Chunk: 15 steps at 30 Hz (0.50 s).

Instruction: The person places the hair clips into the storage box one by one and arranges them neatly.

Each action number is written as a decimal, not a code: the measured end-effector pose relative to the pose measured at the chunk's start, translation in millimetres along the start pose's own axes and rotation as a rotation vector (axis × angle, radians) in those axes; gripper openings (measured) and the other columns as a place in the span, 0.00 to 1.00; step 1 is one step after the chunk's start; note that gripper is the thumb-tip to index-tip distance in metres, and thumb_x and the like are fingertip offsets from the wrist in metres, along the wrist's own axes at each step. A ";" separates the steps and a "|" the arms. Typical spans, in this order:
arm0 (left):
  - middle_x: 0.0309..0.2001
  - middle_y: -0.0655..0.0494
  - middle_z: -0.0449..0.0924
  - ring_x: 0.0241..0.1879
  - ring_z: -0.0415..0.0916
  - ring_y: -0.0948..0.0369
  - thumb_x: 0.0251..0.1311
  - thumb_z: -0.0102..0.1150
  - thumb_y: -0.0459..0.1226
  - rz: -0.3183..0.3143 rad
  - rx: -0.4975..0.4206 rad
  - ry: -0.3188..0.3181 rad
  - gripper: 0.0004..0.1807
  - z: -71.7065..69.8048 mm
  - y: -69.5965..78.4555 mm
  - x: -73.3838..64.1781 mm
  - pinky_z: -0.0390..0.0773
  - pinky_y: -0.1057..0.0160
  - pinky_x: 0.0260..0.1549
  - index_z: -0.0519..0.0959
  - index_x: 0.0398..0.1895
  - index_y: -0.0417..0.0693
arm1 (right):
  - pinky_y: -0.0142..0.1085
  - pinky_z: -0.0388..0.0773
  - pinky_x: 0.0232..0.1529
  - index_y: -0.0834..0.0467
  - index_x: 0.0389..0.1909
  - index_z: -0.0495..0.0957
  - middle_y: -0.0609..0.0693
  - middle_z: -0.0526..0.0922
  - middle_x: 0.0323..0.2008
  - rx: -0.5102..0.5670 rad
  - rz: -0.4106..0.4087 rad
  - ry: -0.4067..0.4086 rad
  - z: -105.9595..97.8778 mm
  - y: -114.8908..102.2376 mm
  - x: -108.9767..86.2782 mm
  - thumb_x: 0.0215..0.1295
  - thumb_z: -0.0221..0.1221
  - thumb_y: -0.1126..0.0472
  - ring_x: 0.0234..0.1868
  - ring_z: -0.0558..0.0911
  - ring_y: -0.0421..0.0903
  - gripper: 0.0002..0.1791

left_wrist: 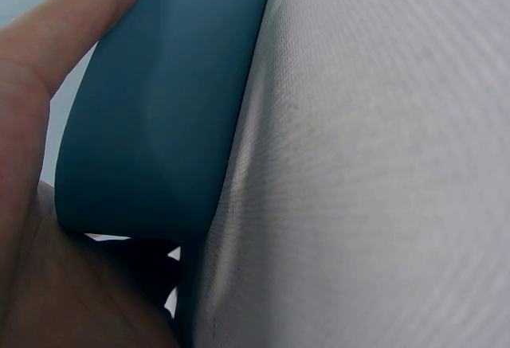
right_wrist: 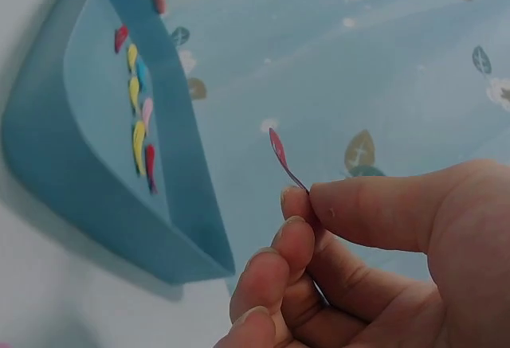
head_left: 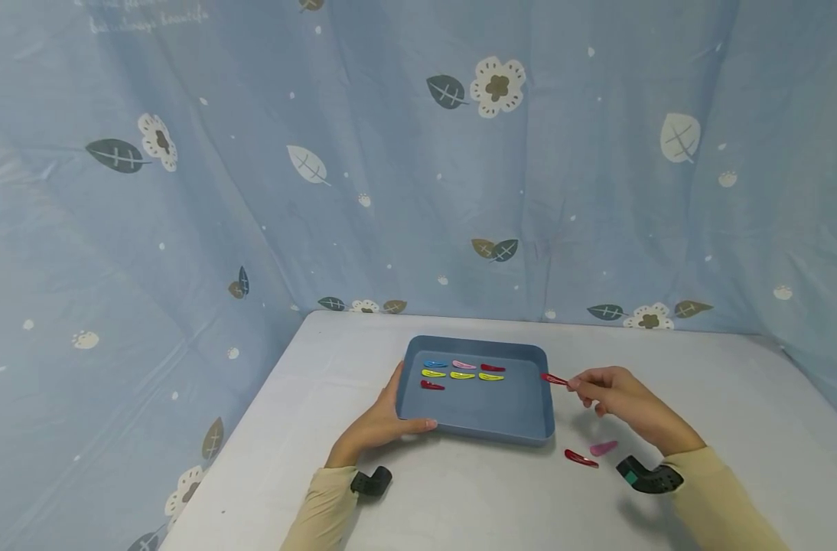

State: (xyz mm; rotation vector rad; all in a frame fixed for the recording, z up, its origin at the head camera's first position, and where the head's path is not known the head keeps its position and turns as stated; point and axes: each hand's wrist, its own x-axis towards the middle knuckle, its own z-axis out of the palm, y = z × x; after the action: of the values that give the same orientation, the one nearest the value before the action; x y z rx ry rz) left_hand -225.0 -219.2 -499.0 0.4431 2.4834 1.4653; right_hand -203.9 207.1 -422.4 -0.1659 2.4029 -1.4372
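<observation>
A shallow blue-grey tray (head_left: 473,413) sits on the white table, with several snap hair clips lying in rows inside it. They are a blue clip (head_left: 435,364), a pink clip (head_left: 464,365), several yellow ones (head_left: 463,376) and red ones (head_left: 432,385). My left hand (head_left: 380,421) holds the tray's near left corner, thumb along the front wall and fingers by the left side. Between thumb and forefinger, my right hand (head_left: 614,398) pinches a red hair clip (right_wrist: 279,150); its free end points toward the tray's right rim.
A loose red hair clip (head_left: 581,459) and a pink hair clip (head_left: 604,448) lie on the white table (head_left: 473,497), right of the tray's near corner. A blue curtain (head_left: 405,176) with leaves and flowers hangs behind and to the left. Each wrist wears a black device (head_left: 649,476).
</observation>
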 end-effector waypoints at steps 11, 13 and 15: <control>0.86 0.52 0.39 0.84 0.40 0.49 0.48 0.79 0.55 0.012 -0.005 -0.002 0.75 -0.1 3.3 -1.3 0.50 0.36 0.78 0.32 0.85 0.53 | 0.35 0.78 0.36 0.71 0.58 0.77 0.50 0.76 0.32 0.022 -0.038 -0.004 10.5 -23.2 17.0 0.79 0.55 0.55 0.39 0.76 0.47 0.22; 0.86 0.52 0.40 0.84 0.40 0.49 0.49 0.80 0.55 0.016 -0.004 -0.002 0.74 -0.1 3.0 -1.3 0.50 0.36 0.78 0.32 0.85 0.53 | 0.35 0.78 0.36 0.71 0.58 0.77 0.50 0.76 0.33 0.028 -0.046 -0.010 12.5 -27.1 20.6 0.79 0.55 0.54 0.39 0.76 0.47 0.22; 0.86 0.51 0.40 0.84 0.41 0.49 0.49 0.80 0.55 0.021 -0.001 0.000 0.74 -0.1 2.6 -1.1 0.50 0.36 0.78 0.32 0.85 0.53 | 0.34 0.78 0.36 0.71 0.57 0.77 0.50 0.76 0.33 0.041 -0.040 -0.011 14.4 -31.4 23.9 0.79 0.56 0.53 0.39 0.76 0.47 0.23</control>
State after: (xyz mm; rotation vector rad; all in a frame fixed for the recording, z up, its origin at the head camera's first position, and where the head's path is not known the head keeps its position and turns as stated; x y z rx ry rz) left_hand -223.7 -218.5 -496.6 0.4703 2.4849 1.4741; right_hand -223.5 173.6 -406.6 -0.2128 2.3722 -1.4981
